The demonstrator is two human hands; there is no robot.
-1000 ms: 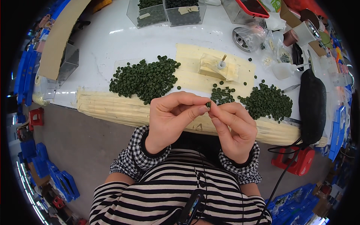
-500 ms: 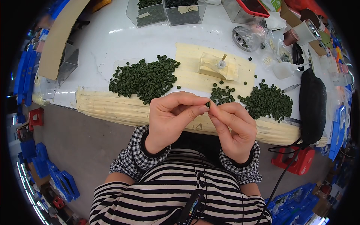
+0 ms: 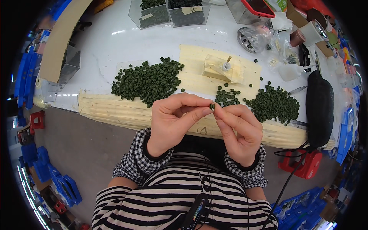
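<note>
Dark green, a small disc-like piece (image 3: pixel 212 107) is pinched by the bare left hand (image 3: pixel 168 123) and bare right hand (image 3: pixel 242 132), both grips closed.

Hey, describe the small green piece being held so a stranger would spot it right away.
Start at the white table and find its cream-coloured front edge. There the left hand pinches the small green piece, with the right hand's fingertips up against it. Unlike the similar pieces heaped to its left and right, it sits between fingers.
</note>
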